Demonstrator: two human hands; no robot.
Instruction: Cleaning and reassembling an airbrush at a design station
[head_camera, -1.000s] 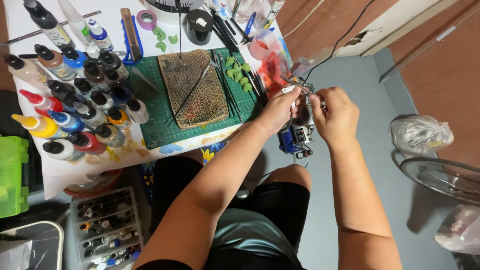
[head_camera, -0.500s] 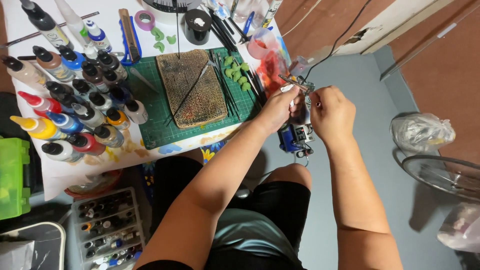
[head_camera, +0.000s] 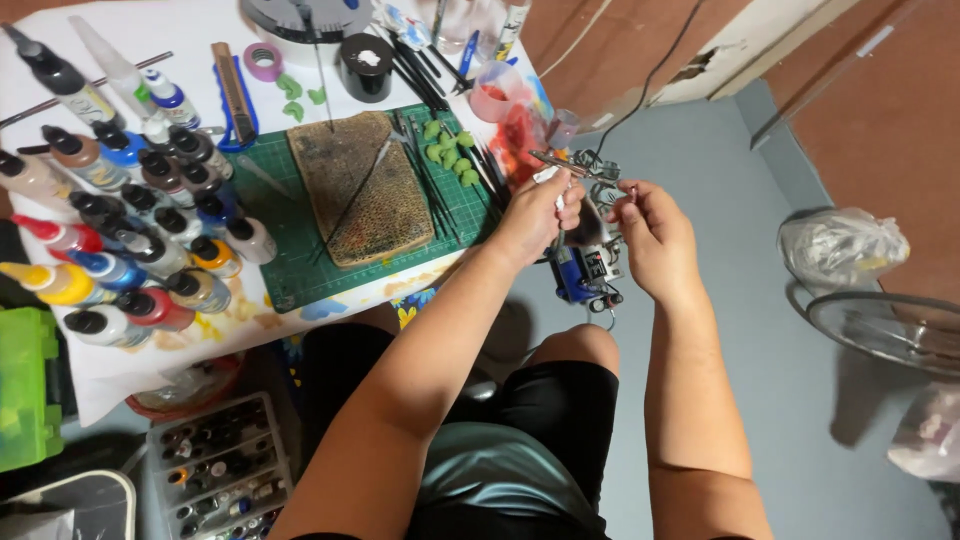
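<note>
Cutting mat on table, textured slab lying on mat. Paint bottles crowded left of mat. Tape roll and round pot behind mat. Both hands off table's right edge, left hand beside right hand, small compressor below them. Compartment box on floor under table
</note>
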